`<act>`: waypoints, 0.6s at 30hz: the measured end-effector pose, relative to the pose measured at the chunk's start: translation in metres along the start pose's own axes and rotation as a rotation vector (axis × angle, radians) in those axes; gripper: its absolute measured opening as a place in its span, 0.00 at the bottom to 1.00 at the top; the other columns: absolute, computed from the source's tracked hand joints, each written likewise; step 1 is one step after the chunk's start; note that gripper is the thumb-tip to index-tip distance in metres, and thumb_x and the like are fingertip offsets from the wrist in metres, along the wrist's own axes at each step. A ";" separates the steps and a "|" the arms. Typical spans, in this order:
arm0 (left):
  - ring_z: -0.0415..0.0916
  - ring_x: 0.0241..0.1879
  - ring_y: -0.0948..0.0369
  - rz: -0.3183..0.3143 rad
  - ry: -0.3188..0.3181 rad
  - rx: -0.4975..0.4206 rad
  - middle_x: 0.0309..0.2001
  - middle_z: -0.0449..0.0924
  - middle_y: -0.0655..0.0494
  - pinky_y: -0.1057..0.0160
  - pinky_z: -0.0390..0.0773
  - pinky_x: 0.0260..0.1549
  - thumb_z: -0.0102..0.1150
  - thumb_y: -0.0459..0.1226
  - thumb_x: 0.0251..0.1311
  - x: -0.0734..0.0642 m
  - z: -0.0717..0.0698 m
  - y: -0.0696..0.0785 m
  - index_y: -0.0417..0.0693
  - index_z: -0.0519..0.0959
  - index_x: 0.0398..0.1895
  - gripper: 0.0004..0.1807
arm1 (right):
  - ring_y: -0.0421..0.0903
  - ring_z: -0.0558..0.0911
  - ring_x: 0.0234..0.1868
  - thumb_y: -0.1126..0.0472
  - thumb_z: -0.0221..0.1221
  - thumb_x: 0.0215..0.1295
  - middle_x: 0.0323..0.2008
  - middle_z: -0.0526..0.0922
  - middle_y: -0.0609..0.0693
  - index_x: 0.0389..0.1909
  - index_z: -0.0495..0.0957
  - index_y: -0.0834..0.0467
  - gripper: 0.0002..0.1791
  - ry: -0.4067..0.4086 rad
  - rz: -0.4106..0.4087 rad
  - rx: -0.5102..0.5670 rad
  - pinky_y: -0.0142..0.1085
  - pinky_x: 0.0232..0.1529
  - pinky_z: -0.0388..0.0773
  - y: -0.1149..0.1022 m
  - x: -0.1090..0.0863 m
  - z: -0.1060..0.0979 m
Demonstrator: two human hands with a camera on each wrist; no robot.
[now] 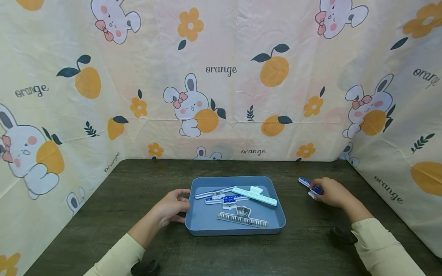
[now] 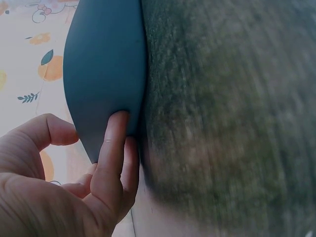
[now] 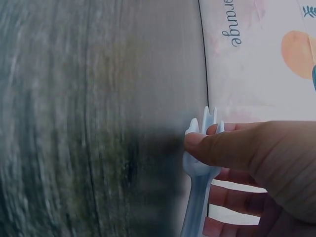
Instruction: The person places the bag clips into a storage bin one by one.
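Note:
My left hand (image 1: pixel 172 207) rests its fingertips against the outer left wall of a blue tray (image 1: pixel 238 232); in the left wrist view the fingers (image 2: pixel 116 143) press on that wall, low by the table. Inside the tray lie several clips with long bars: a piano-key clip (image 1: pixel 243 220), a mint clip (image 1: pixel 254 196), a blue-and-white one (image 1: pixel 226 199) and a slim one (image 1: pixel 215 192). To the right of the tray, my right hand (image 1: pixel 329 191) pinches another blue-and-white clip (image 1: pixel 304 182) close over the table. Its handle (image 3: pixel 200 168) sits between thumb and fingers in the right wrist view.
The dark wood-look table (image 1: pixel 152 249) runs to a patterned cloth (image 1: pixel 235 142) at the back and both sides. Dark objects (image 1: pixel 343 235) show by both wrists. The tray's raised rim surrounds the clips.

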State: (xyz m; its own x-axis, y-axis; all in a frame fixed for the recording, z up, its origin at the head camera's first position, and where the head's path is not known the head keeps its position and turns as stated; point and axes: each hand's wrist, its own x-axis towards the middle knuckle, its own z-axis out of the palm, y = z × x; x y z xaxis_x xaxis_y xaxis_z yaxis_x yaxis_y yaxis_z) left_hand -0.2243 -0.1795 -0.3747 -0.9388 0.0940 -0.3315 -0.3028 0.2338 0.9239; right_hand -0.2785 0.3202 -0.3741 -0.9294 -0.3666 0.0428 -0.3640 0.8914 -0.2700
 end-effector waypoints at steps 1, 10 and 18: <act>0.80 0.36 0.51 0.000 0.001 -0.001 0.50 0.76 0.38 0.51 0.83 0.27 0.53 0.22 0.53 0.000 0.000 0.000 0.39 0.62 0.69 0.36 | 0.50 0.78 0.34 0.68 0.70 0.50 0.33 0.81 0.54 0.38 0.80 0.64 0.14 0.001 -0.008 -0.002 0.52 0.36 0.76 0.000 0.000 0.000; 0.80 0.36 0.52 0.002 0.004 0.004 0.49 0.76 0.39 0.52 0.83 0.26 0.53 0.22 0.53 0.001 0.001 0.000 0.39 0.62 0.69 0.36 | 0.48 0.78 0.33 0.68 0.71 0.49 0.33 0.80 0.51 0.37 0.81 0.63 0.13 0.001 -0.056 -0.014 0.50 0.35 0.76 -0.006 -0.001 0.000; 0.80 0.36 0.52 0.004 0.005 0.005 0.49 0.76 0.39 0.52 0.83 0.26 0.53 0.22 0.53 0.001 0.000 -0.001 0.39 0.62 0.69 0.36 | 0.48 0.78 0.34 0.68 0.70 0.49 0.33 0.80 0.50 0.37 0.81 0.62 0.13 -0.002 -0.086 -0.020 0.50 0.36 0.77 -0.012 -0.003 0.000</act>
State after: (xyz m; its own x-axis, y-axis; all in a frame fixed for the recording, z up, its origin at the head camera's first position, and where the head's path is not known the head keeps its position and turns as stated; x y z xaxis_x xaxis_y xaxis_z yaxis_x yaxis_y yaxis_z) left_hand -0.2252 -0.1791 -0.3758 -0.9408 0.0899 -0.3269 -0.2985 0.2378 0.9243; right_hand -0.2715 0.3102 -0.3704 -0.8943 -0.4429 0.0630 -0.4440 0.8616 -0.2461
